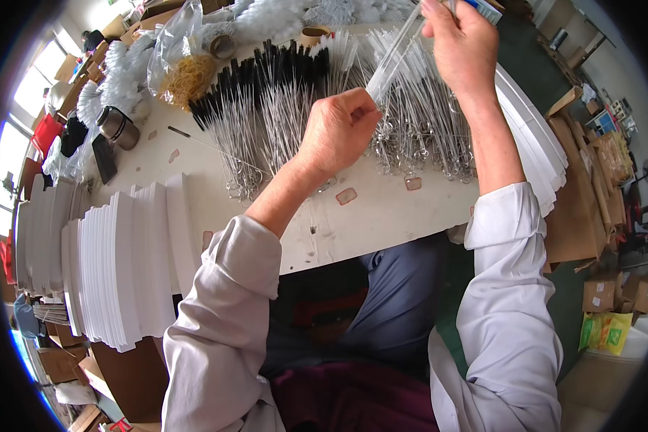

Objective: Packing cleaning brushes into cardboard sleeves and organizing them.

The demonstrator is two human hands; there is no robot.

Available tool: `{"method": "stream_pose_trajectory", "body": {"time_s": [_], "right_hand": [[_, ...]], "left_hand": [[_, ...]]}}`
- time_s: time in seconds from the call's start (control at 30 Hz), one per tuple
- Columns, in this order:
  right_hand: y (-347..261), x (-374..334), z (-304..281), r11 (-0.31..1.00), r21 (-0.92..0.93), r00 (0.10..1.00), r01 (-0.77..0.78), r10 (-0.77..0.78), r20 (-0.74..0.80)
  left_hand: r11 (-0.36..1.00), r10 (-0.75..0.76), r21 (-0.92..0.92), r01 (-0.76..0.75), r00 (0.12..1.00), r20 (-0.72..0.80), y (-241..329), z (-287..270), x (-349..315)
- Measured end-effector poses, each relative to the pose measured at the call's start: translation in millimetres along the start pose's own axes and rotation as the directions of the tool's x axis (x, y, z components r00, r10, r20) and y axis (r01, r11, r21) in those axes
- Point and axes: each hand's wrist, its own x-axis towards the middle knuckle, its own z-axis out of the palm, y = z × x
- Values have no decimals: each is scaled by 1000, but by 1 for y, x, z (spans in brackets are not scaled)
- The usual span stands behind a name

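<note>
My left hand (340,131) is closed, thumb against fingers, above the middle of the table. It grips the lower end of a narrow clear plastic sleeve (394,63), which slants up toward my right hand (465,52). That hand is raised higher at the top right, its fingers pinched around the sleeve's upper end; what lies inside the sleeve is hard to make out. Beneath my hands lie bundles of wire-handled brushes, black-bristled brushes (284,68) on the left and white-bristled brushes (414,93) on the right, with looped wire ends toward me.
Stacks of white folded card (115,266) line the table's left edge, and more white card (529,137) its right. Behind the brushes are a bag of rubber bands (187,78), a tape roll (223,47) and a steel flask (118,127). One brush (212,146) lies alone.
</note>
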Motion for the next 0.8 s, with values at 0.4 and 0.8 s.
{"method": "stream_pose_trajectory", "body": {"time_s": [0.4,0.8], "right_hand": [[-9,7,-36,993,12,989,121,-121,79],[-28,-133,-23,931,11,845,364,-335,417]], "left_hand": [[966,-50,257,17,991,121,-13,1,-32],[525,-445,-588,616,787,427,49,-73,-103]]}}
